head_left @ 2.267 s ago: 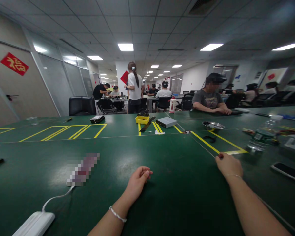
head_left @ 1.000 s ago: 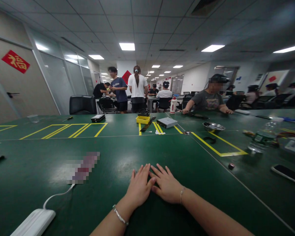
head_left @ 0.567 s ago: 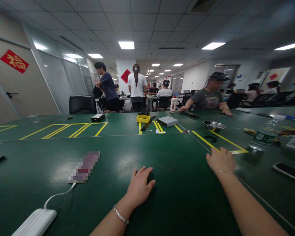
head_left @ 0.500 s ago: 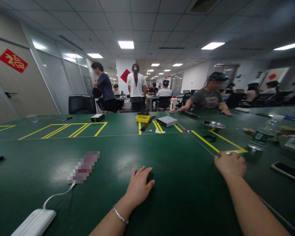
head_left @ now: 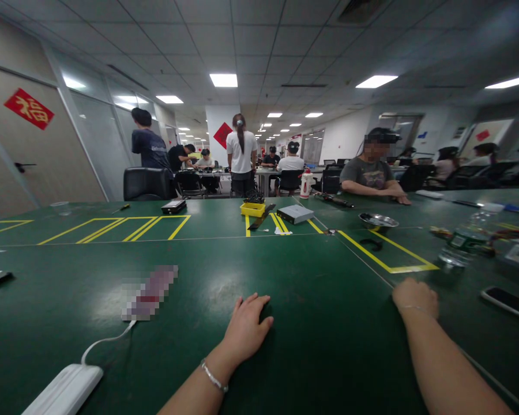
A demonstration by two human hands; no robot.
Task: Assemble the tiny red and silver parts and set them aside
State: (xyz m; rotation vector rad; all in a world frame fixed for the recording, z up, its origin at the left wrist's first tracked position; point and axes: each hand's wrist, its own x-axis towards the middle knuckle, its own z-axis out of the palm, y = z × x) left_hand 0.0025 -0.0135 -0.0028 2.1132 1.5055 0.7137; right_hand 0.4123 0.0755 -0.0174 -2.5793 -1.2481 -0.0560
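Note:
My left hand lies palm down on the green tabletop, fingers stretched out and thumb apart, with nothing in it. Off to its left is a blurred-out phone-like slab, joined by a white cable to a white power bank. My right hand rests on the table at the right, its fingers curled into a loose fist; no object shows in it. Just beyond that hand runs a yellow tape outline. A dark phone lies farther right.
Toward the far side are a yellow tray, a grey box, a metal bowl and a black box. A clear bottle stands at the right. A person sits across the table; several others are farther back.
My right hand has drawn back from the tape corner, its fingers more curled. My left hand keeps its place. The seated person has brought both arms together; a dark-shirted person has moved left.

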